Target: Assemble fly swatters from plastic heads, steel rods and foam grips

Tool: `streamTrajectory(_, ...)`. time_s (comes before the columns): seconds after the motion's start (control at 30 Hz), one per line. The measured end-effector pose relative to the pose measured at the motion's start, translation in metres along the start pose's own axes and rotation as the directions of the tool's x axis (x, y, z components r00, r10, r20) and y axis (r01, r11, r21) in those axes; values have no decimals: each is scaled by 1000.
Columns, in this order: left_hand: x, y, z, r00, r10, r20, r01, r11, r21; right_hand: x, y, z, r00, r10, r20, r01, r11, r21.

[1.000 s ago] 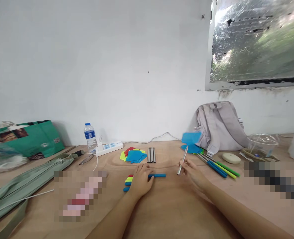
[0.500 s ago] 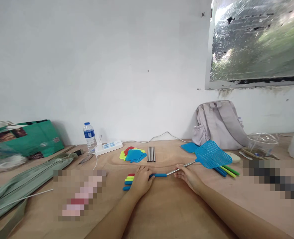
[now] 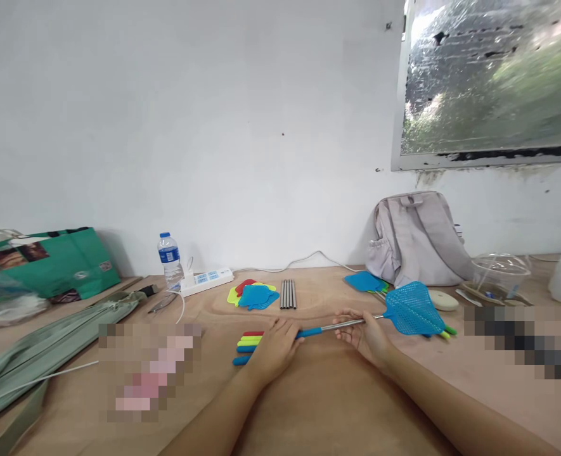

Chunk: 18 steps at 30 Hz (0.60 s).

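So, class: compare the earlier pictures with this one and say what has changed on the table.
The right hand has swung the blue fly swatter from upright to level, its rod joined to the blue handle at the left hand. The loose handles, metal rods and backpack stayed put.

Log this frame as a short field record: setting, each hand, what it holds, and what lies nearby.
setting: wooden table against a white wall
left hand: gripping the blue handle
right hand: gripping the metal rod
held item: blue fly swatter, head pointing right
beside left hand: loose coloured handles
farther back: spare metal rods, pile of swatter heads, water bottle, power strip, grey backpack
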State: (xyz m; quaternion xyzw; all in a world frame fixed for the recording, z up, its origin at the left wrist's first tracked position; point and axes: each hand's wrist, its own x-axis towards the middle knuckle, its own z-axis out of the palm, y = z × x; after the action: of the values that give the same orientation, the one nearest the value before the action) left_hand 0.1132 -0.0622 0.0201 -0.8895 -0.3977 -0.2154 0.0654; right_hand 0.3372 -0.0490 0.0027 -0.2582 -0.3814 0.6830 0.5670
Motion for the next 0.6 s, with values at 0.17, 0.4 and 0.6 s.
streamTrajectory(0.17, -2, 22, -9, 994, -29, 104, 27, 999, 17, -8, 7, 18, 993, 60, 105, -47, 992, -121)
streamTrajectory(0.4, -12, 20, -17, 988, 3, 156, -5, 1000, 13, -27, 25, 46, 980, 182, 80, -168, 974, -154)
streamTrajectory(0.6, -11, 27, -18, 981, -37, 188, 42, 999, -26, -25, 28, 48, 963, 267, 39, -261, 959, -115)
